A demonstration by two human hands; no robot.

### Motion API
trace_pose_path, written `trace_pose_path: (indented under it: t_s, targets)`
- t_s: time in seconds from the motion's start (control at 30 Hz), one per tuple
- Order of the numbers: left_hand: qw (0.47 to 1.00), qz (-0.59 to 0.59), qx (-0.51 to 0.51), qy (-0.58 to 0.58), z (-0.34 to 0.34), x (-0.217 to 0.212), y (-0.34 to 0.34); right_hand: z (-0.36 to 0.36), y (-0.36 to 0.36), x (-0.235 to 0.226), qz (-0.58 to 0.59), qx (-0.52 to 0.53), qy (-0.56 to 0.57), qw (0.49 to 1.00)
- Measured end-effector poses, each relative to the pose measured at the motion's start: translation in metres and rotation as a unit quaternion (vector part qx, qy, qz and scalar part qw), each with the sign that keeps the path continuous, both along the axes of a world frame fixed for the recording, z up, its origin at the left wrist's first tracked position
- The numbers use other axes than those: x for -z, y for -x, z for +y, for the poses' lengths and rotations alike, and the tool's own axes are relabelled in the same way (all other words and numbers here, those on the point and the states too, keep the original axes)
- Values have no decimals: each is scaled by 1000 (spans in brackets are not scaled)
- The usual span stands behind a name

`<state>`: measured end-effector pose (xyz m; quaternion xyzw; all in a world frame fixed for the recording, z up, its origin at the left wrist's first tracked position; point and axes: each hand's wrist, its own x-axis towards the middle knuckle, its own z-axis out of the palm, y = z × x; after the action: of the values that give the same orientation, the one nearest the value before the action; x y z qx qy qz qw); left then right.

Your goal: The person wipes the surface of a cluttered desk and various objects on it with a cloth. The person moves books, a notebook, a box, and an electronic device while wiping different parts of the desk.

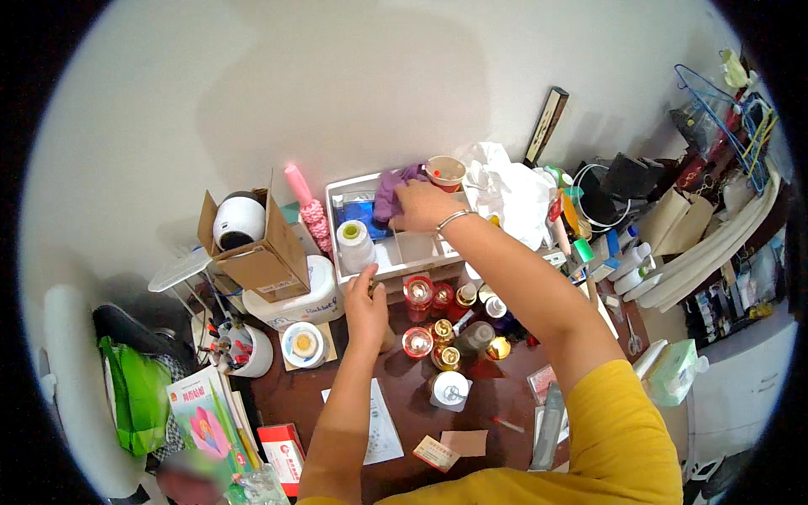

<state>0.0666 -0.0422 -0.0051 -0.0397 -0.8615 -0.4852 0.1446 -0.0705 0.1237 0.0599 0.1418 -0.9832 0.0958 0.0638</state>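
My right hand reaches over the white compartment tray by the wall. Its fingers are closed on a purple cloth above the tray's back part. Just under the cloth lies a blue packet. A cone of white thread stands in the tray's left part. My left hand is at the tray's front edge, below the thread cone. Its fingers are curled round something small and dark, mostly hidden. A brown-and-white cup stands in the tray's back corner, beside my right hand.
Several red and gold-capped bottles crowd the dark table before the tray. Left stand a cardboard box holding a white camera-like device, a white tub and a pen holder. White plastic bags lie right of the tray.
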Motion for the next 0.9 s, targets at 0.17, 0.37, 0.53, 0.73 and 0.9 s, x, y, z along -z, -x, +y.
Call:
trace_pose_path:
  t_s: [0.17,0.37,0.53,0.73,0.9]
  targets:
    - [999,-30,6,-10,2,-1,-1,-19,23,-25,-275,-5,-104,956]
    - [1000,-3,9,-15,-2,5,-3,-22,37,-52,-343,-15,-99,934]
    - [1000,5,18,-5,0,1,0,-3,73,-2,-257,-13,-65,964]
    - [1000,12,18,1,0,5,5,6,25,-27,-185,23,207,961]
    - [1000,11,3,5,0,6,4,19,-17,-63,-23,3,234,972]
